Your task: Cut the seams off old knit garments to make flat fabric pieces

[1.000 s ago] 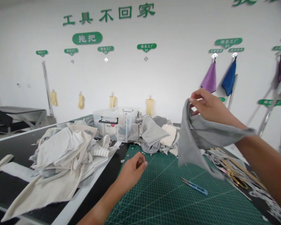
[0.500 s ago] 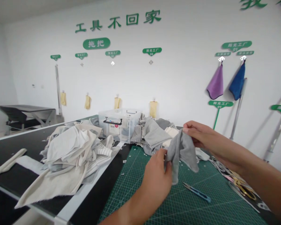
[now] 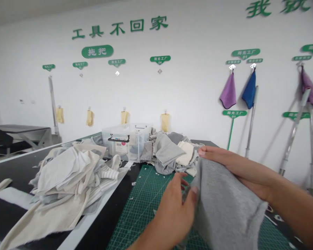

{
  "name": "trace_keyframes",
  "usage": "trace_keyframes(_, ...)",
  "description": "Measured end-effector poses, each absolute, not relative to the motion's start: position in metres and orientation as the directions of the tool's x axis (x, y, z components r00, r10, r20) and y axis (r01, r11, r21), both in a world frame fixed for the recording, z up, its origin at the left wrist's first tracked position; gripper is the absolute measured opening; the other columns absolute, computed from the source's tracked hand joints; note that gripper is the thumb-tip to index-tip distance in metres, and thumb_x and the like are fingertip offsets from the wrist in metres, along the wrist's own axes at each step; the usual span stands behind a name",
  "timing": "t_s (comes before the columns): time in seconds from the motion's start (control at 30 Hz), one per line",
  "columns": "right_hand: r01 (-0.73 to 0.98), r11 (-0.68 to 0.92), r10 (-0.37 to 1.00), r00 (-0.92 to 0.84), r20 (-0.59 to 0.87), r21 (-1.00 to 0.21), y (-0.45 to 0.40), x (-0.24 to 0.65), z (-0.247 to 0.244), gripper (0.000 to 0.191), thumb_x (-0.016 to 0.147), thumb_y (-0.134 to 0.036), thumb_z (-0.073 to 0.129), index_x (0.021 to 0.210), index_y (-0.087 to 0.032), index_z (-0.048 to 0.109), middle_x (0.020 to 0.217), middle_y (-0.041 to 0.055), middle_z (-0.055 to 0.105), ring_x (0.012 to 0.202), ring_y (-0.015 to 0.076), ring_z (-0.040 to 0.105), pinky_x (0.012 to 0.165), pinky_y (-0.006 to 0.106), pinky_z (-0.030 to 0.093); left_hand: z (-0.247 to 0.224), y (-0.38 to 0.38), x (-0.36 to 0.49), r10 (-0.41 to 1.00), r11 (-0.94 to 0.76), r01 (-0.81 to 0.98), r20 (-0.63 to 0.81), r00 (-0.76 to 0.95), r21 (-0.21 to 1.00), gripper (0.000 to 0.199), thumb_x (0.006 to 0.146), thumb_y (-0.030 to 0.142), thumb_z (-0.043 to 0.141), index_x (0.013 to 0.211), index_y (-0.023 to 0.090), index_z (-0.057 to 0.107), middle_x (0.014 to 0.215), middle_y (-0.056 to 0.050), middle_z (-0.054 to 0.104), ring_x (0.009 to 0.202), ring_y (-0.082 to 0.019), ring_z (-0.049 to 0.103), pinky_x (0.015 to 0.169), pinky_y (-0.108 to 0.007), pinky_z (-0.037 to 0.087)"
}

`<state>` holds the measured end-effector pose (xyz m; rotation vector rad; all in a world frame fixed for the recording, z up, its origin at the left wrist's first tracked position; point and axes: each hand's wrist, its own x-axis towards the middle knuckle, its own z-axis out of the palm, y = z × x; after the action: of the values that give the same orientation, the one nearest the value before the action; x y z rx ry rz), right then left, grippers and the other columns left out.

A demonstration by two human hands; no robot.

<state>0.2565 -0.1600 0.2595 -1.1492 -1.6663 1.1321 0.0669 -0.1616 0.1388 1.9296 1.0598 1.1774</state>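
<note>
A piece of grey fabric [image 3: 224, 208] hangs spread out above the green cutting mat [image 3: 135, 198]. My right hand [image 3: 240, 170] pinches its top corner between thumb and fingers, with the rest of the cloth falling below the wrist. On the cloth's left edge, my left hand [image 3: 174, 208] has its thumb against the fabric and its fingers curled, partly behind it. Beyond both hands lies a heap of grey and cream fabric pieces [image 3: 167, 151]. The blue-handled snips seen earlier are hidden behind the cloth.
A pile of white, beige and striped cloth [image 3: 65, 173] lies on the black table at left. A clear plastic box [image 3: 120, 142] stands at the back. Small white scraps dot the mat. Mop poles [image 3: 293, 133] lean against the wall at right.
The grey cloth has gone from hanging bunched to spreading out wide and nearer to me, now covering the snips. The view has turned slightly right.
</note>
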Motion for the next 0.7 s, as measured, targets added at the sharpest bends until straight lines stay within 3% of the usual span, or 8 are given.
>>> trace_keyframes(0.1, 0.142, 0.053, 0.96, -0.281, 0.011, -0.988, -0.167, 0.247, 0.253, 0.032, 0.086, -0.051, 0.069, 0.107, -0.027, 0.066, 0.1, 0.0042, 0.069, 0.093, 0.0241, 0.067, 0.078, 0.034, 0.057, 0.143, -0.173, 0.081, 0.841, -0.527, 0.293, 0.44, 0.315, 0.798, 0.04, 0.095, 0.043, 0.053, 0.129, 0.022, 0.054, 0.122, -0.014, 0.063, 0.111, -0.028, 0.057, 0.095, -0.039, 0.044)
trace_keyframes(0.2, 0.225, 0.122, 0.961, -0.272, 0.058, -0.967, -0.174, 0.244, 0.252, 0.035, 0.086, -0.054, 0.069, 0.104, -0.025, 0.066, 0.102, 0.0039, 0.067, 0.095, 0.0221, 0.064, 0.078, 0.031, 0.054, 0.142, -0.165, 0.085, 0.817, -0.575, 0.349, 0.505, 0.277, 0.74, 0.019, 0.094, 0.025, 0.049, 0.105, 0.023, 0.063, 0.107, -0.01, 0.066, 0.101, -0.026, 0.058, 0.089, -0.037, 0.044)
trace_keyframes(0.37, 0.352, 0.159, 0.956, -0.288, 0.055, -0.922, -0.184, 0.267, 0.255, 0.039, 0.084, -0.06, 0.068, 0.095, -0.023, 0.064, 0.089, 0.0021, 0.063, 0.079, 0.0173, 0.059, 0.066, 0.025, 0.048, 0.148, -0.14, 0.061, 0.794, -0.604, 0.415, 0.554, 0.248, 0.68, 0.033, 0.084, 0.008, 0.044, 0.099, 0.023, 0.069, 0.102, -0.006, 0.068, 0.1, -0.023, 0.06, 0.088, -0.033, 0.043)
trace_keyframes(0.53, 0.544, 0.107, 0.957, -0.284, -0.063, -0.832, -0.187, 0.317, 0.258, 0.039, 0.081, -0.062, 0.07, 0.097, -0.027, 0.066, 0.078, 0.0012, 0.059, 0.065, 0.0157, 0.053, 0.054, 0.023, 0.041, 0.171, -0.141, 0.019, 0.849, -0.521, 0.469, 0.381, 0.365, 0.713, 0.019, 0.082, 0.018, 0.054, 0.094, 0.023, 0.068, 0.09, -0.002, 0.068, 0.085, -0.02, 0.06, 0.076, -0.028, 0.042)
trace_keyframes(0.6, 0.662, 0.113, 0.954, -0.282, -0.107, -0.741, -0.19, 0.338, 0.259, 0.036, 0.079, -0.059, 0.072, 0.099, -0.03, 0.067, 0.077, 0.0021, 0.059, 0.068, 0.0183, 0.055, 0.054, 0.025, 0.042, 0.182, -0.147, 0.0, 0.857, -0.48, 0.48, 0.278, 0.433, 0.734, 0.013, 0.082, 0.027, 0.06, 0.093, 0.022, 0.066, 0.087, -0.001, 0.066, 0.083, -0.019, 0.058, 0.073, -0.026, 0.041)
trace_keyframes(0.7, 0.766, 0.115, 0.952, -0.267, -0.15, -0.632, -0.194, 0.364, 0.257, 0.03, 0.076, -0.055, 0.076, 0.099, -0.037, 0.068, 0.085, 0.0043, 0.064, 0.079, 0.0248, 0.061, 0.062, 0.031, 0.05, 0.198, -0.154, -0.024, 0.812, -0.427, 0.474, 0.096, 0.576, 0.77, 0.021, 0.08, 0.038, 0.066, 0.092, 0.022, 0.062, 0.086, 0.001, 0.063, 0.082, -0.018, 0.055, 0.071, -0.023, 0.041)
